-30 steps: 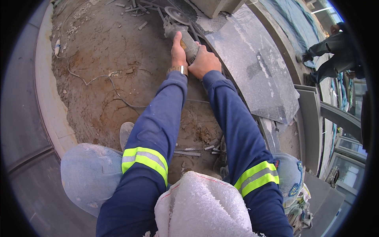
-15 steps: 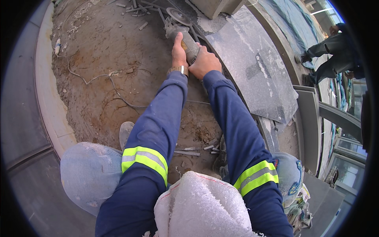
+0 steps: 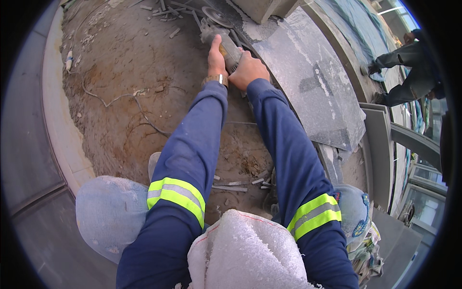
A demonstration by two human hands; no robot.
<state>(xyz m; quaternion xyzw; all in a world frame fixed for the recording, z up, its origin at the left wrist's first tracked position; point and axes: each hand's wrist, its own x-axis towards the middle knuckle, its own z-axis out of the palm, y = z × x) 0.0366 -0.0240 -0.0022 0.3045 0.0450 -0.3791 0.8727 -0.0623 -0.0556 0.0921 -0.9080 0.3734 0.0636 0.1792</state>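
Note:
Both arms reach forward to an angle grinder (image 3: 230, 53) covered in pale dust. My left hand (image 3: 217, 59) grips it from the left side, thumb up along the body. Around its rear end is wrapped my right hand (image 3: 250, 71), with the fingers partly hidden. The grinder's round disc (image 3: 217, 17) sits at the far end, over the edge of a grey stone slab (image 3: 308, 72). Whether the disc touches the slab or is spinning, I cannot tell.
A cable (image 3: 113, 100) winds across the dirt ground (image 3: 120, 120). Stone strips (image 3: 172, 10) lie scattered at the far side. Another person (image 3: 406, 62) stands at the right beyond upright grey slabs (image 3: 376, 154). A pale kerb (image 3: 60, 111) bounds the left.
The grinder and both my hands have shifted very slightly left and away from me. At the right, the other person's legs have moved a little.

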